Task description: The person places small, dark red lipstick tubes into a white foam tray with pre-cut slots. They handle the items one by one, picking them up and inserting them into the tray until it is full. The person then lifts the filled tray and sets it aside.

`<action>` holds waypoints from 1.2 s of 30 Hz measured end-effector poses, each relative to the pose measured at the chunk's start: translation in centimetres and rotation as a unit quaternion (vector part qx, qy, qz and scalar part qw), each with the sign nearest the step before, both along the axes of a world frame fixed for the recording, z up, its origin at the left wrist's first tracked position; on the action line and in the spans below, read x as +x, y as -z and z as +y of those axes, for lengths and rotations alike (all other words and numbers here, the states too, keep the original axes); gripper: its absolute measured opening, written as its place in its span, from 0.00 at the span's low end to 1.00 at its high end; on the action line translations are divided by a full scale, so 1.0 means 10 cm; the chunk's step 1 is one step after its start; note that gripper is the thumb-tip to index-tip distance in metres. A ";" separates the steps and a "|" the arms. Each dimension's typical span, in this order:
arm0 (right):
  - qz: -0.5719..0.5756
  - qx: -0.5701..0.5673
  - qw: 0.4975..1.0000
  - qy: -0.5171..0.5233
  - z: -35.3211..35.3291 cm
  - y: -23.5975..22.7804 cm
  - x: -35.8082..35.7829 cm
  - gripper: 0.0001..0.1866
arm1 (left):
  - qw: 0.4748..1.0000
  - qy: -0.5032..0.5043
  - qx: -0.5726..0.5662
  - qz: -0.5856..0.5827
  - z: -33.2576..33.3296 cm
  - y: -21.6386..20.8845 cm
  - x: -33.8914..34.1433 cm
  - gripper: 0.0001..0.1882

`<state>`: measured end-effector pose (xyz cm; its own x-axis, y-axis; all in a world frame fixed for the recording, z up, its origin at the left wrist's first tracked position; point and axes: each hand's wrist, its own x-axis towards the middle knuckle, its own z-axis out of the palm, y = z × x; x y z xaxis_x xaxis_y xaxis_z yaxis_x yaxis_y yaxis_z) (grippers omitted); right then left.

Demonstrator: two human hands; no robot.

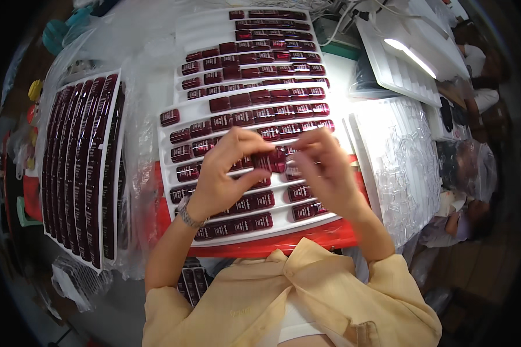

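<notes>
My left hand (230,168) is closed, pinching a small dark red bottle (270,161) between thumb and fingers above the trays. The bottle lies sideways, and pale print shows on it. My right hand (325,165) is at the bottle's right end with its fingers bent together, slightly blurred. Something clear shows at these fingertips, too small and smeared to name. Beneath both hands, white ribbed trays (283,199) hold rows of similar dark red bottles (241,204), with gaps in some rows. My hands hide part of the middle rows.
To the left, a tilted white tray (108,173) carries long rows of dark red bottles on plastic wrap. Clear plastic pieces (396,168) fill a tray at right. Behind it are a white ribbed tray (388,63), a lamp (410,58) and cables. Other people sit far right.
</notes>
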<state>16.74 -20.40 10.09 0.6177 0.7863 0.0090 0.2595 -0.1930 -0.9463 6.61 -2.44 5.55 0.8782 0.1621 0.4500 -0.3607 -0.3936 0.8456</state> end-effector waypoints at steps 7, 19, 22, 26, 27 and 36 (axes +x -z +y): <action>-0.135 -0.079 0.985 -0.069 0.08 0.21 0.16 0.28 | 0.948 0.162 -0.251 0.112 -0.04 0.21 -0.14 0.21; -0.454 -0.362 0.812 0.066 -1.41 0.40 1.15 0.14 | 0.900 -0.208 0.344 0.165 1.28 0.68 0.24 0.15; -0.432 -0.341 0.829 0.100 -1.46 0.42 1.21 0.12 | 0.911 -0.253 0.297 0.137 1.42 0.68 0.11 0.18; -0.385 -0.221 0.859 0.256 -1.39 0.50 1.36 0.10 | 0.908 -0.235 0.308 0.161 1.58 0.68 -0.08 0.17; -0.360 -0.163 0.871 0.291 -1.26 0.47 1.35 0.09 | 0.895 -0.242 0.343 0.149 1.54 0.64 -0.07 0.17; 0.144 0.198 0.969 0.044 0.70 0.33 0.20 0.12 | 0.944 -0.267 0.194 0.011 0.72 0.28 -0.16 0.16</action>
<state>18.79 -13.38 6.83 0.7036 0.7010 0.1161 -0.0278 0.1904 -0.9813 5.04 4.77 2.75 0.7272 0.4112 0.5497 -0.0070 -0.7963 0.6049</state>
